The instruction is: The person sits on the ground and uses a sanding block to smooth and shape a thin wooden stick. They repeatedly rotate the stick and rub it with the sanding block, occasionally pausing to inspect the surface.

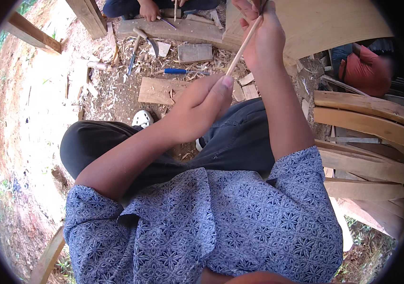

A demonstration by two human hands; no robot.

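A thin, pale wooden stick slants up and to the right between my hands. My left hand is closed round its lower end, the thumb lying along it. Higher up, my right hand has its fingers bent about the stick's upper end, near the top edge of the view. Something dark brown shows between those fingers, cut off by the edge, and I cannot make out what it is. Both hands are raised above my knees, in front of a large wooden panel.
On the chip-strewn ground lie a sickle, a blue-handled tool, a wood block and a flat board. Another person's hand rests by a long plank. Curved timbers are stacked at right, near a person in red.
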